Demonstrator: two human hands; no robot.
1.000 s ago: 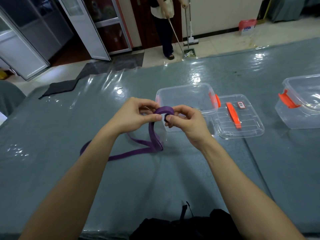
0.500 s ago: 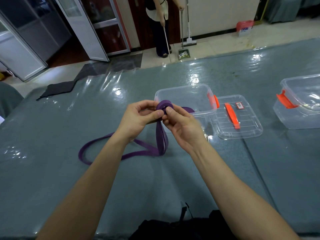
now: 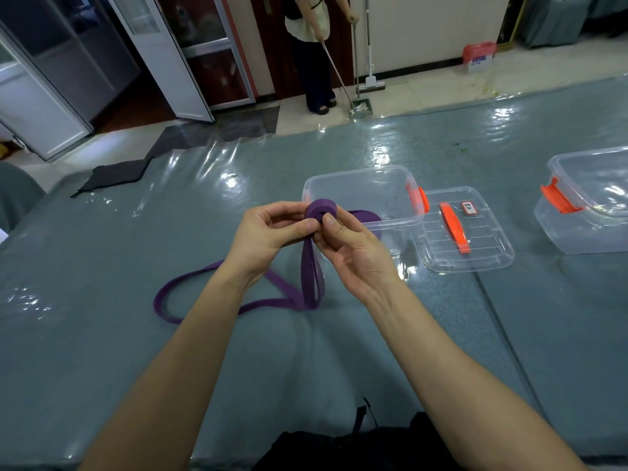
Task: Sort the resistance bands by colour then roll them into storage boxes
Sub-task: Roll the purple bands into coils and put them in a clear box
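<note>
Purple is catching the eye here: a purple resistance band [image 3: 307, 273] is being worked above the table [image 3: 170, 351], and its upper end is wound into a small tight roll [image 3: 321, 208]. The left hand [image 3: 268, 232] is pinching that roll from one side, thumb on the near face and fingers curled behind it. The right hand [image 3: 353, 246] is pinching it from the other side, with the thumb pressing close to the roll's centre. Both hands are clamped on the roll and holding it clear of the surface. From the roll two strands are hanging side by side down to the tabletop, and the rest is trailing off to the left as a long flat loop, passing under the left forearm. Just beyond the hands a clear storage box [image 3: 356, 169] is sitting open, with an orange latch [image 3: 417, 200] on its right end. A further purple curve is showing against its near wall, and I cannot tell whether that is inside. The lid [image 3: 489, 253] is lying flat just beside the box on the right, carrying an orange handle [image 3: 453, 227]. A second clear box [image 3: 591, 232] is standing well apart at the right edge. The table is wearing a grey-green cover under glossy plastic sheeting. Past its far edge another person [image 3: 312, 45] is standing with a mop.
</note>
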